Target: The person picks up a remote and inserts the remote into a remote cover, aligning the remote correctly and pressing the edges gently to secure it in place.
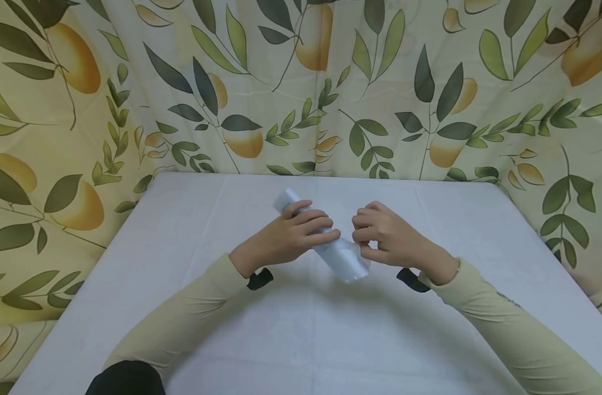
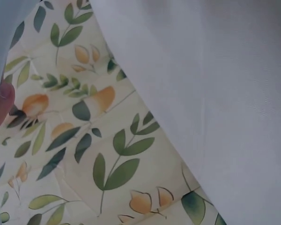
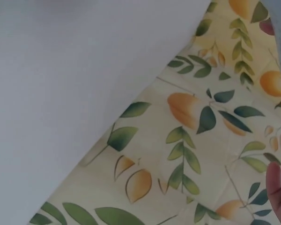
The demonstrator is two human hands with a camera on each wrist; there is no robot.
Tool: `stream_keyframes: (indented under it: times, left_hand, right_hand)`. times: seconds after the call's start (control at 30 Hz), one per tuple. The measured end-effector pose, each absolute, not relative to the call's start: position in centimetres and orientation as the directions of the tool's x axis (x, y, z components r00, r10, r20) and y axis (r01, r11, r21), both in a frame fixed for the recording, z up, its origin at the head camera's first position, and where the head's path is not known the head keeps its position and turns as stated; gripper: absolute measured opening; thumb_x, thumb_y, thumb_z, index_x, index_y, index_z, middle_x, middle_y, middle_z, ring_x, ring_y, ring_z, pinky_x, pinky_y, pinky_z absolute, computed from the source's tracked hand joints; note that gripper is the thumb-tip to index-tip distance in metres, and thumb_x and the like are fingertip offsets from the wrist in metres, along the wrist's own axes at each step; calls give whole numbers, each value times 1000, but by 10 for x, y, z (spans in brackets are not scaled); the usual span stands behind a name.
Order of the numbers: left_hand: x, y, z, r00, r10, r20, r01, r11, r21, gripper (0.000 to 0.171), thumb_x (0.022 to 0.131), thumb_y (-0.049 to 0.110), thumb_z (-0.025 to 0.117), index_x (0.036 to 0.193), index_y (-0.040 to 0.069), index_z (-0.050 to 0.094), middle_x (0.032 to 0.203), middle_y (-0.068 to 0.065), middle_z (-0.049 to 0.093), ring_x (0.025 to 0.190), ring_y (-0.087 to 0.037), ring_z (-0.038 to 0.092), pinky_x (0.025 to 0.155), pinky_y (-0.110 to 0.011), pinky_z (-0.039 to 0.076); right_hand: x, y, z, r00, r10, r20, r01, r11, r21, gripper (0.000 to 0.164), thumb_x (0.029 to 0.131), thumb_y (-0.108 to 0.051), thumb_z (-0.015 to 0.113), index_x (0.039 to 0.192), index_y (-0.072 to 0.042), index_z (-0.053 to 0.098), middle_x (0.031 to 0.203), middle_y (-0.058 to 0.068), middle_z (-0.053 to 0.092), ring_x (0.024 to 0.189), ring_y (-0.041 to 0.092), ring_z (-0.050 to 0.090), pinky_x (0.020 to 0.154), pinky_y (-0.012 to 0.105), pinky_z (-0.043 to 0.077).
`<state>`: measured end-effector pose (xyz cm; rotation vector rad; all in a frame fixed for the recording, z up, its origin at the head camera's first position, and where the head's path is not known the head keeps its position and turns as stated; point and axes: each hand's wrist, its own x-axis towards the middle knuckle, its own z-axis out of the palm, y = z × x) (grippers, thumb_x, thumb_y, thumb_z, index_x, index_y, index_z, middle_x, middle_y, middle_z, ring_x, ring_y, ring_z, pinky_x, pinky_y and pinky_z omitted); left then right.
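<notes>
A shiny, whitish roll of plastic film (image 1: 341, 262) lies slantwise between the hands, its near end toward the right. My left hand (image 1: 293, 235) grips it from above, fingers wrapped over its middle. At the roll's right side, my right hand (image 1: 388, 237) has curled fingers and pinches the loose edge of the film between thumb and fingertips. In the left wrist view a thumb tip (image 2: 3, 101) shows against the pale roll at the left edge. The right wrist view catches a fingertip (image 3: 274, 185) at its right edge; the grasp itself is hidden there.
A white-covered table (image 1: 301, 334) spreads beneath both arms. Behind it and along its sides hangs a curtain (image 1: 281, 99) printed with leaves and yellow fruit. Dark bands (image 1: 260, 278) sit at both wrists, below light sleeves.
</notes>
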<state>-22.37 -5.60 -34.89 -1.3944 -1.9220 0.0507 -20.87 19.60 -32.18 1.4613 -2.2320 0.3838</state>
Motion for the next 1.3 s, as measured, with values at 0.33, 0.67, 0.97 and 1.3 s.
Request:
stream_keyframes:
  times: [0.33,0.67,0.97,1.3]
  left_hand:
    - [-228,-58,-348,-166,819,549,831,416,-370,49,75,20,78,119,23,58,113,4,59,112,-13,51,107,-41,28]
    - [-228,-61,-350,-172,836,522,831,408,-379,49,73,20,79,117,24,58,112,5,60,112,-13,52,107,-42,28]
    - [-224,-59,-356,-131,877,463,803,368,-469,48,74,15,76,117,28,57,114,8,59,114,-11,51,109,-39,28]
    - [-221,-55,-361,-161,855,493,803,404,-438,49,74,19,78,118,26,57,114,6,60,113,-12,52,108,-40,28]
  right_hand:
    - [-206,197,-327,-359,-775,519,-914,406,-26,10,71,-4,58,72,-14,57,73,-5,47,76,9,44,77,36,42]
    - [-214,198,-315,-520,-837,172,-781,384,-493,13,80,-22,73,86,-17,62,76,-7,53,75,6,49,69,23,42]
    - [-225,191,-317,-466,-884,-34,-686,385,-617,16,80,-29,71,81,-14,67,78,-4,56,77,5,52,71,24,46]
    - [-205,189,-320,-457,-861,222,-888,456,-61,11,76,-14,77,79,-14,66,77,-5,59,74,9,54,74,33,48]
